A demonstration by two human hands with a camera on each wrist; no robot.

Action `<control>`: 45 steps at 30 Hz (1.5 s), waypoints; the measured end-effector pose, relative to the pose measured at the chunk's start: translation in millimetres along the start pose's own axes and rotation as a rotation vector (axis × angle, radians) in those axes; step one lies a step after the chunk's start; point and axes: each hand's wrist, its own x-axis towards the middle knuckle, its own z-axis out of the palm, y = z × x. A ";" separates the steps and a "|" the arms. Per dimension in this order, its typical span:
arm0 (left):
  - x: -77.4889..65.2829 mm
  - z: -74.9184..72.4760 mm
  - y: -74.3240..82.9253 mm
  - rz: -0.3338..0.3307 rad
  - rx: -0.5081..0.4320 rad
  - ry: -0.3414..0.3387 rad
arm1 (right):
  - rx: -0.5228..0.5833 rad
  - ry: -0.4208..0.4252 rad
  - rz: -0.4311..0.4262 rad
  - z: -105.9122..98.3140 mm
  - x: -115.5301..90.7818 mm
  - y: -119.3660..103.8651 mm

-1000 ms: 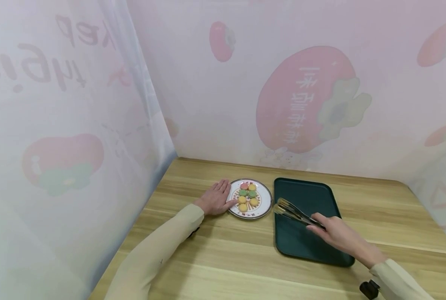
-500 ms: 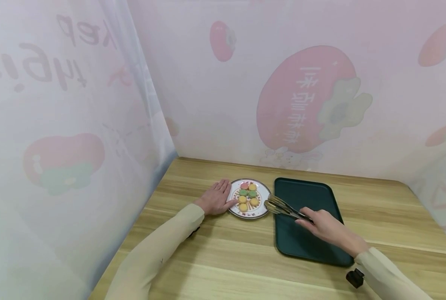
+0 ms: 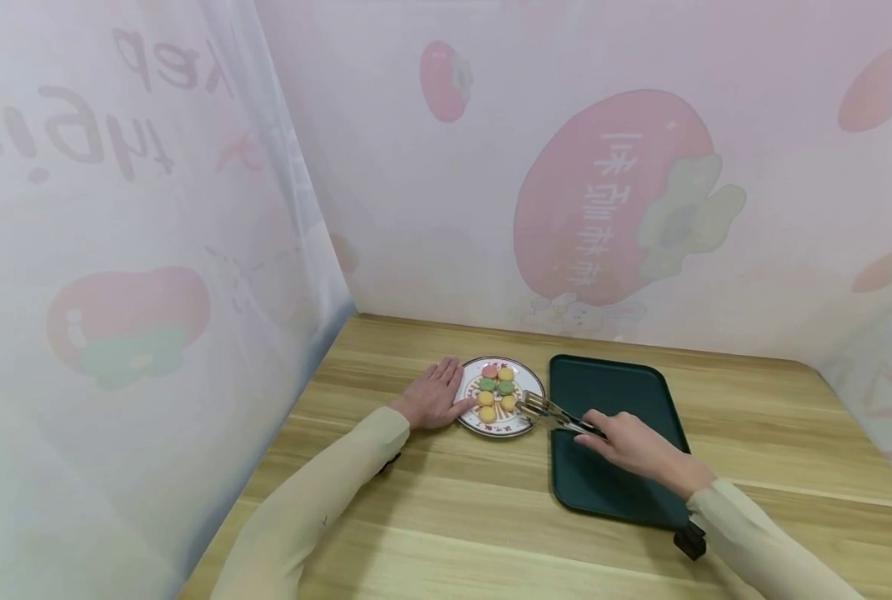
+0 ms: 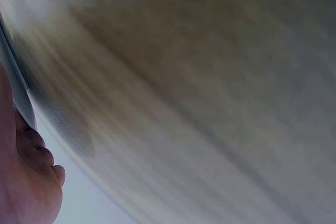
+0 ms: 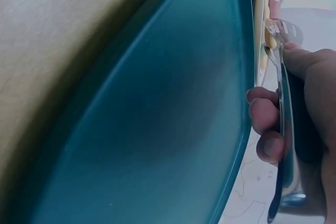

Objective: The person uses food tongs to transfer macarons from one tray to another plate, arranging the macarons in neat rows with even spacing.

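Note:
A white patterned plate (image 3: 526,380) bears pink, green and yellow macarons arranged in two columns. My left hand (image 3: 431,396) lies with straight fingers along the plate's left rim, its thumb reaching over the edge. In my right hand (image 3: 633,442) I grip metal tongs (image 3: 554,413) with dark handles, thumb on one side and fingers curled on the other. Their parted tips are over the plate's right side, right at a yellow macaron (image 3: 509,403). The right wrist view shows the tongs (image 5: 289,145) lengthwise. In the left wrist view, only part of the left hand (image 4: 31,182) appears.
A dark green rectangular tray (image 3: 611,383) lies right of the plate, under the right hand and tongs. Both rest on a wooden table (image 3: 446,500). Printed curtains (image 3: 476,208) close off the back and sides.
My right hand has moved left with the tongs, bringing their tips from over the tray's left edge to the yellow macaron on the plate's right. My left hand has stayed put.

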 end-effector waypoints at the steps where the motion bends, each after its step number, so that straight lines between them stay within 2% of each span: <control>1: 0.4 0.5 -0.1 0.000 -0.004 0.003 | -0.005 -0.009 0.004 0.5 1.2 0.2; 8: 2.7 2.0 -0.3 -0.016 0.006 -0.017 | 0.004 -0.008 -0.014 0.3 8.2 1.0; 15: 1.6 1.1 1.1 -0.002 -0.014 -0.013 | 0.028 -0.047 -0.004 2.5 12.0 -1.8; 24: 1.4 1.1 1.0 0.001 0.005 -0.024 | 0.052 -0.072 -0.002 5.1 17.7 -7.5; 35: 6.9 8.2 -2.5 -0.004 -0.016 -0.021 | 0.052 -0.059 -0.043 8.5 19.8 -13.3; 45: 6.6 7.7 -1.8 -0.005 -0.011 -0.025 | 0.027 -0.030 -0.045 9.2 19.1 -13.5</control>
